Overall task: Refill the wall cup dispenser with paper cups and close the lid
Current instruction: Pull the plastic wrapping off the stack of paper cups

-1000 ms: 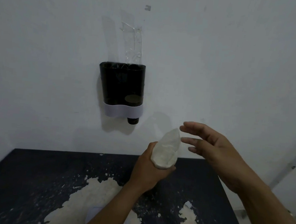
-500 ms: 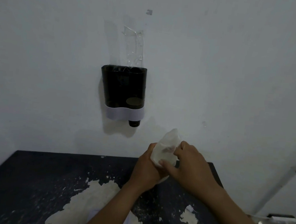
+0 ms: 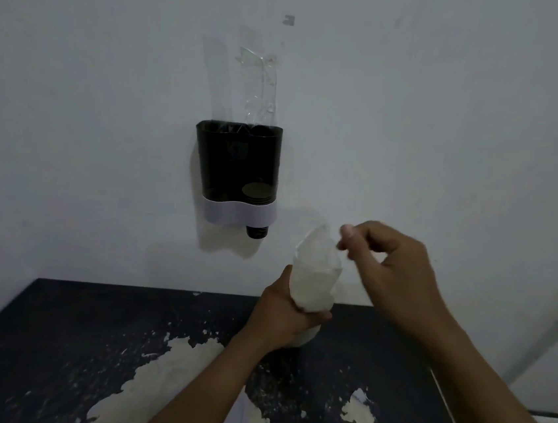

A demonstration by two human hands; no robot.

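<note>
Left hand (image 3: pixel 286 310) grips wrapped cup stack (image 3: pixel 313 277) upright over table's (image 3: pixel 62 326) back edge, steadying it so right hand (image 3: pixel 392 268) can pinch wrapper top, prob. to unwrap. Dispenser (image 3: pixel 237 169) on wall, lid (image 3: pixel 256 85) up.

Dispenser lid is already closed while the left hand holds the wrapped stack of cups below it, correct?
Not quite. The head view shows the dispenser with its clear lid flipped up against the wall, still open. The left hand does hold the wrapped cups.

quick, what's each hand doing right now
Left hand: gripping the wrapped stack of cups near its base.
Right hand: pinching the top of the plastic wrap.
</note>
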